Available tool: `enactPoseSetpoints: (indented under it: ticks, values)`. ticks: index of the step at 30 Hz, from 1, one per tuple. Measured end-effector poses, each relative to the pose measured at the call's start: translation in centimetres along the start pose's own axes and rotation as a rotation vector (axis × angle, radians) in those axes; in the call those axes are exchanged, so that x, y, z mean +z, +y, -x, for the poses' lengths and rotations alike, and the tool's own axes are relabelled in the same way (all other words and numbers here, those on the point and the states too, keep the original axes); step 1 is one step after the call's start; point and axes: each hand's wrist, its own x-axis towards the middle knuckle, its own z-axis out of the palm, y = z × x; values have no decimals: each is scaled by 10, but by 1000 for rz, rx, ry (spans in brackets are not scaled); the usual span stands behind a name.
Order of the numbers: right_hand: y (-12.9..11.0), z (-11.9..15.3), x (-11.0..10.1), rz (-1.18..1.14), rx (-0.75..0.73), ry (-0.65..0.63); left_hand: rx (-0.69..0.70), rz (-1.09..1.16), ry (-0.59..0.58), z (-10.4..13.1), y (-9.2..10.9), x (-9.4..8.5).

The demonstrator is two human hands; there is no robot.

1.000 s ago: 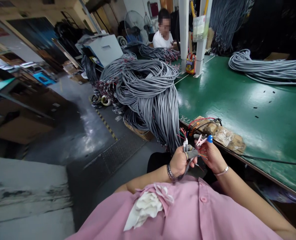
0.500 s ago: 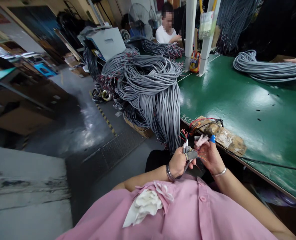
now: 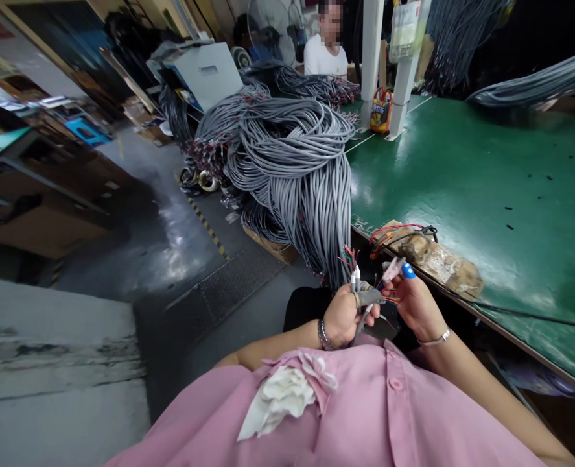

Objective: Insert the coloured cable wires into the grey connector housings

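My left hand (image 3: pixel 341 316) is closed around grey cables (image 3: pixel 363 318), with a grey wrap on its thumb. Two cable ends with white sleeves (image 3: pixel 355 277) stand up from the fist, topped by a fan of thin coloured wires (image 3: pixel 349 257). More orange and red wires (image 3: pixel 389 299) spread from the fist towards my right hand (image 3: pixel 417 306). That hand wears a blue cot (image 3: pixel 408 270) on its thumb and a pale pink wrap on a finger. Its thumb and finger are pinched together at the wires; the exact grip point is partly hidden.
A large heap of grey cables (image 3: pixel 297 149) lies left of the green table (image 3: pixel 462 168). A taped block (image 3: pixel 443 263) with red and black leads sits on the table's near edge. White posts (image 3: pixel 372 58) rise behind it. A person (image 3: pixel 324 55) is across the table.
My hands have shifted slightly, still together, and the coloured wires between them fan out a little more. At the far right, the grey cable bundle on the table has been lifted.
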Motion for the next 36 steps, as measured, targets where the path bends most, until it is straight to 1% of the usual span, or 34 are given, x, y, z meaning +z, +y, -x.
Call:
enactPoseSetpoints:
  ticks: [5,10,15,17,23,26,31,36]
  values:
    - [-2,-2,-1,-26,41,15,-43,41,-2,-3,0,1]
    - [3,-5,-4,-54,0,35,-71,59,-12,-2,-1,2]
    - [11,-12,-6,-100,103,-67,-101,89,-19,-3,-1,3]
    - [13,-15,-6,-121,114,-77,-101,107,-20,-4,-2,4]
    - [12,-18,-1,-213,70,-26,-128,119,3,-7,-3,4]
    - [13,-18,-1,-204,59,-34,-146,109,13,-8,-3,4]
    - [11,-12,-4,-205,88,-63,-105,76,-6,-3,-4,3]
    - [1,-4,-5,-231,119,-93,-8,-14,-9,5,-5,2]
